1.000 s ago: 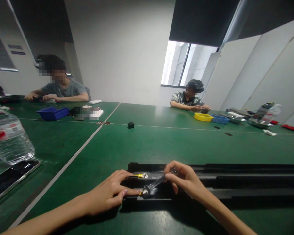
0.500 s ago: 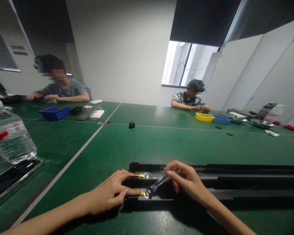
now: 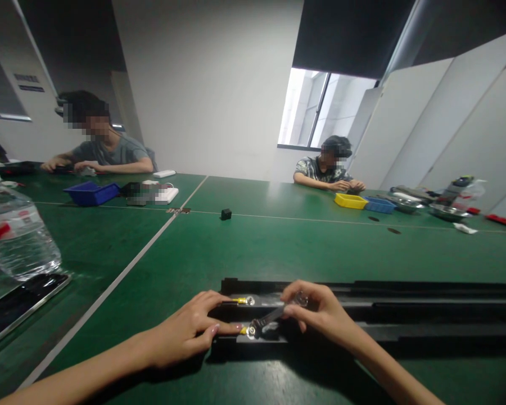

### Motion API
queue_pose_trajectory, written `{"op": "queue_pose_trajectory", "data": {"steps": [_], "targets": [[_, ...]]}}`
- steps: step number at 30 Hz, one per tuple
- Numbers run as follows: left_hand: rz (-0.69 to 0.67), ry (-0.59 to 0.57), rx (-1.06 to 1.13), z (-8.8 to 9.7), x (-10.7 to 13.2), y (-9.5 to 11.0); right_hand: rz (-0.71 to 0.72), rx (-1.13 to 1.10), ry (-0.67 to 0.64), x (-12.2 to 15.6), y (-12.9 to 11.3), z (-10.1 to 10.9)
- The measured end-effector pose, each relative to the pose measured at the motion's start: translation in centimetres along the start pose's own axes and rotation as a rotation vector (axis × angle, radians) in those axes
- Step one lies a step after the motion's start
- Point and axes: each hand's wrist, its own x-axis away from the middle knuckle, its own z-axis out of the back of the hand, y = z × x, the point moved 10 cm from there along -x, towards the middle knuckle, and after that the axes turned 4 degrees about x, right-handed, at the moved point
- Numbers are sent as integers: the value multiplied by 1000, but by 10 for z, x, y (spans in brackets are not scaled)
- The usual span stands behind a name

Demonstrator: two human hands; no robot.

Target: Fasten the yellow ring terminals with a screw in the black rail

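A long black rail (image 3: pixel 405 312) lies across the green table near me. My left hand (image 3: pixel 189 329) rests on its left end, fingers stretched out, a fingertip pressing a small yellow-sleeved ring terminal (image 3: pixel 245 331). A second yellow ring terminal (image 3: pixel 242 301) lies on the rail just behind. My right hand (image 3: pixel 320 312) pinches the handle of a small metal wrench (image 3: pixel 263 323), whose head sits on the terminal by my left fingertip.
A water bottle (image 3: pixel 12 233) and a phone (image 3: pixel 17 306) sit at the left. A small black block (image 3: pixel 225 214) lies mid-table. Two other people sit at the far side with blue (image 3: pixel 90 193) and yellow (image 3: pixel 351 201) bins. Metal trays (image 3: pixel 444 211) are at the right.
My right hand has lowered the wrench handle, so the tool lies flatter on the rail. My left hand has stayed in place.
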Motion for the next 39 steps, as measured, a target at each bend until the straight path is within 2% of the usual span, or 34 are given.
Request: {"op": "queue_pose_trajectory", "data": {"steps": [4,10,19,27,39], "targets": [[-10,12,3,3,-1,3,-19,-15,-19,0,5,-1],[-15,27,-9,2,-1,1,25,-67,-34,0,6,-2],[-13,25,-9,1,-1,1,179,-2,13,1,-12,2],[-4,21,4,1,0,0,53,-19,-80,1,0,-8],[-1,12,-6,2,0,0,30,31,-100,1,0,-10]]}}
